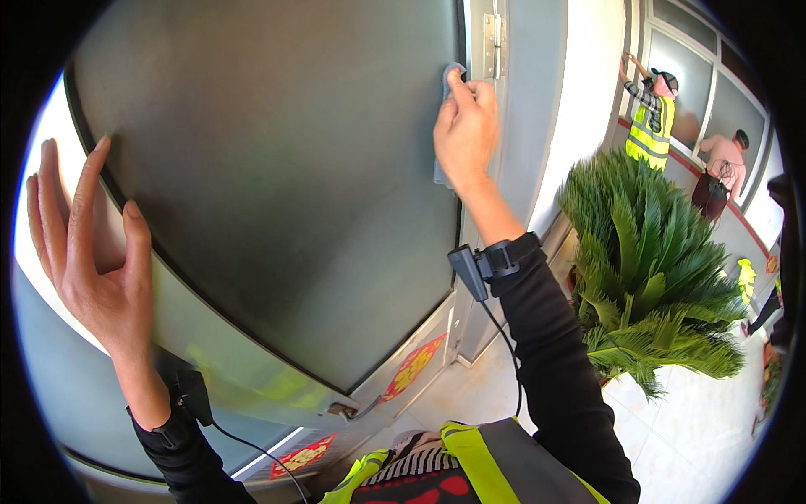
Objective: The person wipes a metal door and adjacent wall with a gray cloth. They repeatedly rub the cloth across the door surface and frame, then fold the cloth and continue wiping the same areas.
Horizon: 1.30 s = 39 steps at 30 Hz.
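My right hand [469, 129] grips a folded grey-blue cloth [443, 174] and presses it against the right edge of a frosted glass door panel [283, 176]. Just above that hand is a metal hinge [495, 47] on the door's side. My left hand [94, 252] has its fingers spread and holds nothing. It is against or just in front of the pale metal door frame [208, 302], left of the glass; whether the palm touches is hard to tell. A lever handle [356, 409] sits low on the frame.
A large potted sago palm [655, 271] stands at the right on a tiled floor [655, 428]. Beyond it, a person in a yellow vest [652, 129] and another in pink [724, 160] are by windows. Red-and-gold paper decorations [415, 368] are on the door. Cables hang from my wrist devices [469, 271].
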{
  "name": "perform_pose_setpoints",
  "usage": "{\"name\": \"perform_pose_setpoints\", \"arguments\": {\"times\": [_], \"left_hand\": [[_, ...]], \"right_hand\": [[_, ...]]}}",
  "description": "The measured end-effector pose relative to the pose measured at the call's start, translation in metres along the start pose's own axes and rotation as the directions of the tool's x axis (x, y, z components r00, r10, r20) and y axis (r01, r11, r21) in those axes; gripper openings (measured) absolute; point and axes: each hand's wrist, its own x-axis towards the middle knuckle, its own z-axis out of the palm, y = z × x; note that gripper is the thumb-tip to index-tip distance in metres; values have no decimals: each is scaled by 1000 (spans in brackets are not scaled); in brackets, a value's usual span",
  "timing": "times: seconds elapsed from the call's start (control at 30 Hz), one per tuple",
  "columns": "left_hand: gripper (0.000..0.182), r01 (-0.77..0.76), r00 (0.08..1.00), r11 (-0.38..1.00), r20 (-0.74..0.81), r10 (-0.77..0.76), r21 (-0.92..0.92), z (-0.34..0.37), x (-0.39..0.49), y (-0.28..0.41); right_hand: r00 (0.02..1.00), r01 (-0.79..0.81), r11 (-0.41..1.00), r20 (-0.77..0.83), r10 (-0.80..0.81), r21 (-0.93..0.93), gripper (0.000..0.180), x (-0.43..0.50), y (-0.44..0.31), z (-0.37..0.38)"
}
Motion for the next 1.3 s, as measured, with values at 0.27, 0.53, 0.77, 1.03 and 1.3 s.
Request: {"name": "perform_pose_setpoints", "arguments": {"times": [0.27,0.53,0.77,1.03,1.3], "left_hand": [[46,-4,1000,998,12,5,-55,-2,6,3],[46,52,998,993,42,-48,-108,0,2,3],[47,89,995,984,47,-83,-156,2,1,2],[43,36,998,996,53,-32,-79,3,-3,-3],[43,126,990,973,84,-112,-191,4,-3,-2]], "right_hand": [[852,523,844,-70,-518,116,26,-29,-94,-15],[945,266,959,-170,-279,-94,40,17,-11,2],[996,90,996,18,-90,-20,43,14,-6,-11],[873,488,867,-64,-484,101,35,-20,-89,-10],[998,-59,998,26,58,20,31,9,17,0]]}}
